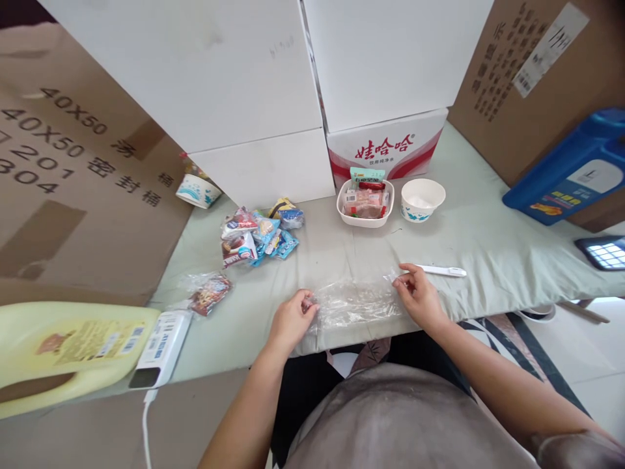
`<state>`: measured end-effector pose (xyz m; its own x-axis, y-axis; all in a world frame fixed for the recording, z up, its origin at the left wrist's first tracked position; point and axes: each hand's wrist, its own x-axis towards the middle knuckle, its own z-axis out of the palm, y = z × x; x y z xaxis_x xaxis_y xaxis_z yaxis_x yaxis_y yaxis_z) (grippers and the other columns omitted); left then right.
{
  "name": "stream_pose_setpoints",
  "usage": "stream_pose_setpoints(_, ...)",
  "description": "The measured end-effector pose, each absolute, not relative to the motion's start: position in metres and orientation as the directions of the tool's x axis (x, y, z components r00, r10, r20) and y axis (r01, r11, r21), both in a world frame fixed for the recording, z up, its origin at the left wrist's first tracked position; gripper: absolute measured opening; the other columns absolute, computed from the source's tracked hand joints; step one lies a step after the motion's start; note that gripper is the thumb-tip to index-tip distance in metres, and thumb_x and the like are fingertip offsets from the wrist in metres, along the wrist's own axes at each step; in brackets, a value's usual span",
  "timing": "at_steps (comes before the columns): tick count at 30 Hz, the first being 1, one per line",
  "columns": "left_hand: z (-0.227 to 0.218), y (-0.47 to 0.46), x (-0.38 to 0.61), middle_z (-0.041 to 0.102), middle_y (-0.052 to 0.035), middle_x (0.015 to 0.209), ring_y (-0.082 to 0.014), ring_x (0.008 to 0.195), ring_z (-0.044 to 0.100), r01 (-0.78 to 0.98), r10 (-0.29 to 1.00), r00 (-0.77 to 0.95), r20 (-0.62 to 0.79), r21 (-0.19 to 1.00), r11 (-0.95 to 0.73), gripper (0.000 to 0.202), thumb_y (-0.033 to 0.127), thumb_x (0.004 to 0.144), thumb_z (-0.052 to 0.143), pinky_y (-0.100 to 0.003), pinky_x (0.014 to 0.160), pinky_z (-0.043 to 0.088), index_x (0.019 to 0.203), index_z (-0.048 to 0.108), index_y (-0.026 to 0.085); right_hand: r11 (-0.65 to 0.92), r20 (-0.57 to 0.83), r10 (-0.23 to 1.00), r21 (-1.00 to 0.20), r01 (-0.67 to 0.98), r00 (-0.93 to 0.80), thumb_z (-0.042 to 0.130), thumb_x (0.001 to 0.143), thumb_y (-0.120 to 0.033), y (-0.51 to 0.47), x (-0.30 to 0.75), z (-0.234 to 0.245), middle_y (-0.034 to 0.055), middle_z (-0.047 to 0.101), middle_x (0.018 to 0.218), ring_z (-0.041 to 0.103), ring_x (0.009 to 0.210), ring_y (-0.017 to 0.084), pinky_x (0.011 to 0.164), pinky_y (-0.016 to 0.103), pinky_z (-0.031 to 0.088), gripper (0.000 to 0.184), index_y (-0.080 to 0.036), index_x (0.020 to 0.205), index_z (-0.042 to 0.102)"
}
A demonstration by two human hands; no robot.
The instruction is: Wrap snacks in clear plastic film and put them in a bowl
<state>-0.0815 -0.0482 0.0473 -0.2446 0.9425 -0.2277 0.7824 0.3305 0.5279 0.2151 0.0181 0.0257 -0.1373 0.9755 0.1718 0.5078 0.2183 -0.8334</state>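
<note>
A clear plastic bag (356, 303) lies stretched flat along the front of the cloth-covered table. Its left end is pinched in my left hand (294, 320), and my right hand (418, 296) grips the far right corner between thumb and fingers. Just beyond my right hand lies a white pen-like tool (439, 270), partly hidden by the fingers. Several small snack packets (261, 234) are heaped to the left. Behind the bag stand a white tray (365, 221) of wrapped snacks and a paper bowl (422, 200) with something white inside.
A snack packet in clear wrap (211, 293) touches a white power strip (163, 342) on the left, beside a yellow jug (73, 352). Another paper bowl (198, 191) leans by the cardboard box (78, 169). A blue bottle (571, 169) and a phone (605, 253) are at right.
</note>
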Motion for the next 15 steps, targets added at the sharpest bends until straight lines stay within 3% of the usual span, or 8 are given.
stream_pose_setpoints(3, 0.050, -0.049, -0.083, 0.068, 0.0016, 0.081, -0.0153, 0.074, 0.064, 0.778, 0.935, -0.264, -0.238, 0.521, 0.352, 0.025, 0.032, 0.080, 0.058, -0.026, 0.069, 0.044, 0.102, 0.062, 0.024, 0.315, 0.269, 0.949, -0.752, 0.579, -0.166, 0.045, 0.090, -0.031, 0.016, 0.218, 0.022, -0.0009, 0.060, 0.071, 0.057, 0.060, 0.016, 0.061, 0.030, 0.048, 0.029, -0.018, 0.116, 0.046)
stream_pose_setpoints(9, 0.055, -0.045, -0.086, 0.069, 0.0022, 0.077, -0.0150, 0.068, 0.063, 0.783, 0.922, -0.272, -0.274, 0.494, 0.377, 0.023, 0.032, 0.076, 0.061, -0.026, 0.066, 0.044, 0.098, 0.063, 0.023, 0.548, 0.436, 0.817, -0.383, 0.743, -0.377, 0.042, 0.084, -0.015, 0.013, 0.224, 0.014, 0.0066, 0.064, 0.080, 0.059, 0.081, 0.023, 0.076, 0.036, 0.050, 0.021, -0.017, 0.102, 0.053)
stream_pose_setpoints(15, 0.055, -0.040, -0.092, 0.068, -0.0005, 0.074, -0.0203, 0.072, 0.065, 0.775, 0.898, -0.399, -0.187, 0.454, 0.439, 0.021, 0.035, 0.082, 0.057, -0.030, 0.066, 0.046, 0.099, 0.061, 0.023, 0.559, 0.374, 0.818, -0.340, 0.756, -0.437, 0.045, 0.080, -0.010, 0.008, 0.222, 0.015, 0.0101, 0.064, 0.089, 0.054, 0.092, 0.027, 0.083, 0.040, 0.047, 0.026, -0.017, 0.102, 0.057)
